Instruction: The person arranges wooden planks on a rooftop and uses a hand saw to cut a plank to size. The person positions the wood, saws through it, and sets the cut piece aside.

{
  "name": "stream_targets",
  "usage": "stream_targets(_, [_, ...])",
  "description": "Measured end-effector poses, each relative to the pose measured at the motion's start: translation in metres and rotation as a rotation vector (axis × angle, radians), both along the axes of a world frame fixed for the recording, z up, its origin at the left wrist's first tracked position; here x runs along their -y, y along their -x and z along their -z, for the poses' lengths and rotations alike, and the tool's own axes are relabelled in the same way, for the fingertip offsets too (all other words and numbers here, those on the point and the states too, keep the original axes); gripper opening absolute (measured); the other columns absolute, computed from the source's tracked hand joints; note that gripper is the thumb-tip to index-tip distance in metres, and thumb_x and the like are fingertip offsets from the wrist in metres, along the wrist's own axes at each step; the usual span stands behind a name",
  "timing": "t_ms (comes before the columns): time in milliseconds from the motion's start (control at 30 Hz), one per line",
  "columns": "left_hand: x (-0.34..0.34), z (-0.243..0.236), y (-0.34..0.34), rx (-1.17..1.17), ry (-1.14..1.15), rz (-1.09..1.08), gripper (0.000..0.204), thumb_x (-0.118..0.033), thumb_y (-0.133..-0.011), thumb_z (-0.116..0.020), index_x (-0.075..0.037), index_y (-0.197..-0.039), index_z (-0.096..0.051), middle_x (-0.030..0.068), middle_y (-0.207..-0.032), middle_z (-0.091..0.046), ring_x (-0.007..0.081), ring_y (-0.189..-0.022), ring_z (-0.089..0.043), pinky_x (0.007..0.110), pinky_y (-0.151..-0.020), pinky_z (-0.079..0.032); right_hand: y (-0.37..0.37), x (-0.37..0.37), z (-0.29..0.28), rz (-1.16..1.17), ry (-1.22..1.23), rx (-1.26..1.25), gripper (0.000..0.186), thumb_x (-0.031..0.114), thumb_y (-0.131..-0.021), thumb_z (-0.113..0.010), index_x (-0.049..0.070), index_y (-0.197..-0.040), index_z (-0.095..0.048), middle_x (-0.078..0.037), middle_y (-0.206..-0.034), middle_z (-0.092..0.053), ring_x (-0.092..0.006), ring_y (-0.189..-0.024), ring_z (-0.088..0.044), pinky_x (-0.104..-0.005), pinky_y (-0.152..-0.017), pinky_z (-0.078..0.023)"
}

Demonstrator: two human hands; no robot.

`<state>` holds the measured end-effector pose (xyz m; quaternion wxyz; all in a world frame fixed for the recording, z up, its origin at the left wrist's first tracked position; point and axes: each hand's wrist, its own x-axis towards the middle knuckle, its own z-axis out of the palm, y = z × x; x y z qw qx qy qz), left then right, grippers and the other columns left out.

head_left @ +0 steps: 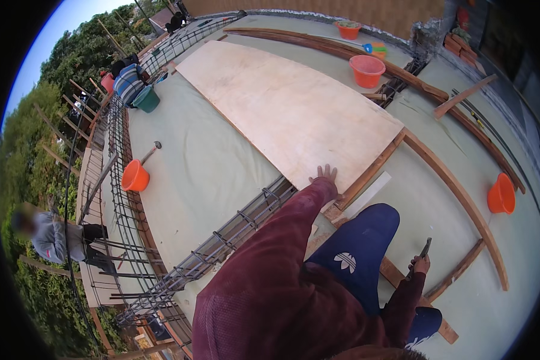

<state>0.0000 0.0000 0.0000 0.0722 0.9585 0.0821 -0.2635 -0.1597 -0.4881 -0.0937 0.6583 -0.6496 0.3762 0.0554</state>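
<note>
My left hand (325, 177) lies with fingers spread on the near end of a pale plywood sheet (288, 114), which rests on a wooden frame (453, 180). Just left of that hand runs a rebar cage (228, 234) over the green-grey sheeting. At the lower right, beside my bent knee in blue trousers, my right hand (419, 264) is closed round a narrow dark tool (426, 246), held upright; I cannot make out which kind of tool it is.
An orange bucket (135, 175) stands left, others (367, 72) (501, 193) right. Long timbers (318, 45) line the right side. A worker (72, 237) stands beyond the left-edge rebar (135, 222); another in stripes (129, 84) bends by a green bucket (146, 98). Trees border the left.
</note>
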Motion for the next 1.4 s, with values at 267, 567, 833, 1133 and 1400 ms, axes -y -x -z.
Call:
stream_targets(267, [0.041, 0.003, 0.024, -0.091, 0.104, -0.044, 0.136, -0.064, -0.064, -0.085, -0.027, -0.16, 0.003, 0.007, -0.168, 0.011, 0.0402, -0.153, 0.009, 0.073, -0.112, -0.024, -0.016, 0.083, 0.072, -0.115, 0.836, 0.267, 0.077, -0.003, -0.082, -0.049, 0.006, -0.156, -0.029, -0.01, -0.081, -0.06, -0.0194, -0.06, -0.059, -0.0344, -0.048, -0.05])
stream_targets(567, [-0.016, -0.007, 0.025, -0.116, 0.018, -0.095, 0.137, -0.058, -0.066, -0.086, -0.028, -0.16, 0.008, 0.0085, -0.167, 0.017, 0.0396, -0.152, 0.013, 0.073, -0.112, -0.023, -0.046, -0.036, 0.095, -0.175, 0.43, -0.014, 0.069, -0.007, -0.078, -0.054, -0.001, -0.146, -0.044, -0.022, -0.126, -0.064, -0.0307, -0.11, -0.066, -0.0362, -0.097, -0.05])
stream_targets(833, [-0.003, -0.003, 0.009, -0.041, 0.094, -0.103, 0.138, -0.056, -0.062, -0.09, -0.028, -0.16, 0.003, 0.0062, -0.168, 0.014, 0.0383, -0.153, 0.012, 0.075, -0.111, -0.02, -0.035, -0.023, 0.062, -0.719, 0.736, -0.211, 0.047, 0.011, -0.085, -0.064, -0.007, -0.128, -0.06, -0.028, -0.128, -0.062, -0.037, -0.12, -0.061, -0.0408, -0.103, -0.047])
stream_targets(1133, [0.01, -0.007, 0.004, -0.012, 0.135, -0.074, 0.138, -0.053, -0.062, -0.091, -0.028, -0.161, 0.004, 0.0068, -0.168, 0.014, 0.038, -0.153, 0.012, 0.075, -0.111, -0.022, 0.013, -0.098, 0.03, -0.892, 0.934, -0.239, 0.046, 0.048, -0.096, -0.048, 0.012, -0.107, -0.074, -0.018, -0.098, -0.073, -0.0386, -0.095, -0.071, -0.0488, -0.08, -0.056])
stream_targets(1400, [0.005, -0.001, 0.008, 0.003, 0.141, -0.101, 0.14, -0.054, -0.058, -0.092, -0.029, -0.16, 0.0, 0.0057, -0.168, 0.012, 0.0377, -0.153, 0.011, 0.076, -0.111, -0.02, 0.014, -0.101, 0.027, -0.927, 0.934, -0.172, 0.045, 0.051, -0.093, -0.052, 0.013, -0.103, -0.075, -0.015, -0.095, -0.075, -0.0358, -0.092, -0.072, -0.0476, -0.079, -0.056])
